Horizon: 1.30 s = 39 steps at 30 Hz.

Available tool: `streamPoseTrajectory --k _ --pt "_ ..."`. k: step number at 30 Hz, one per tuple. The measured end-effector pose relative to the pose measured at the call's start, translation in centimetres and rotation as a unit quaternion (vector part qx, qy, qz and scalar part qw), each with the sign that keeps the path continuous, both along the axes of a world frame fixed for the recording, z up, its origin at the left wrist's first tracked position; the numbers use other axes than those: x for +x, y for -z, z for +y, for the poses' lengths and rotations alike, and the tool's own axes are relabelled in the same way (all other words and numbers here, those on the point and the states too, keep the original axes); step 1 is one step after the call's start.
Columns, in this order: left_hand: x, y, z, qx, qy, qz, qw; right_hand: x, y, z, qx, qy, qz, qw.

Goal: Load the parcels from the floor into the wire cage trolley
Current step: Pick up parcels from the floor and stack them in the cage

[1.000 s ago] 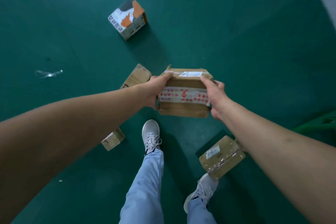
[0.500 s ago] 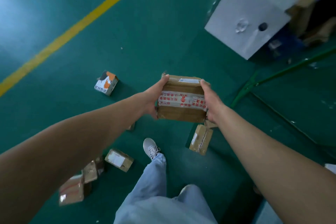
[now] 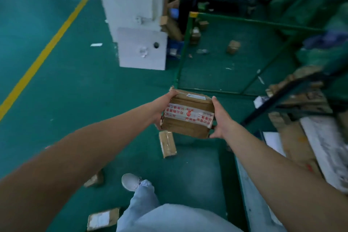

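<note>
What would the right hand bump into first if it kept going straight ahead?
Probably the green cage trolley: the right hand, holding the taped box, points at its near rail. Depth is unclear.

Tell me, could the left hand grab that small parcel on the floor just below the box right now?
Probably not as things stand. The left hand and right hand both grip the taped box, which is held above the small parcel. Nothing else blocks it; the hand would need freeing first.

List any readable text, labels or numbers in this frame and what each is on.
Nothing legible.
Red characters on the white tape across the held parcel: blurred.
White label on its top: too small.
White label on the floor parcel at bottom left: blurred.
Taped parcel on the floor: no print visible.
</note>
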<state>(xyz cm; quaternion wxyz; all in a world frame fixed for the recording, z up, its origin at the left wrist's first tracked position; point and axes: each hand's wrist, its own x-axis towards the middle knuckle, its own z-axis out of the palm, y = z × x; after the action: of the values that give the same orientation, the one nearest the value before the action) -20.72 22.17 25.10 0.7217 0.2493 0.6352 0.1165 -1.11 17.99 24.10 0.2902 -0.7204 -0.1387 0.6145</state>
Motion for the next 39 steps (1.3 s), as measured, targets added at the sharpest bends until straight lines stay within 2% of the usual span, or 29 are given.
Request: streamPoseTrajectory --k 8,13,19,24,29,39 --pt "18.5 -4.8 -8.5 0.056 0.174 0.001 0.983 15.4 -5.5 -15.6 0.054 0.196 -0.013 0.979" --pt "29.5 -8.0 -14.5 0.075 0.277 -0.012 0.958 24.1 -7.8 -24.6 0.078 0.319 -0.027 0.944" --pt "39.9 -9.5 -19.1 0.092 0.377 -0.033 0.921 31.7 -9.0 -32.3 0.108 0.410 -0.045 0.905" --pt "47.3 -10.2 -21.4 0.120 0.430 -0.040 0.894 36.2 -10.0 -36.0 0.120 0.459 -0.046 0.879" --pt "55.1 -10.6 -22.4 0.109 0.502 -0.057 0.856 41.5 -10.2 -38.1 0.116 0.516 -0.055 0.847" --pt "71.2 -11.0 -19.3 0.126 0.572 -0.121 0.801 53.6 -11.4 -35.7 0.116 0.617 -0.106 0.771"
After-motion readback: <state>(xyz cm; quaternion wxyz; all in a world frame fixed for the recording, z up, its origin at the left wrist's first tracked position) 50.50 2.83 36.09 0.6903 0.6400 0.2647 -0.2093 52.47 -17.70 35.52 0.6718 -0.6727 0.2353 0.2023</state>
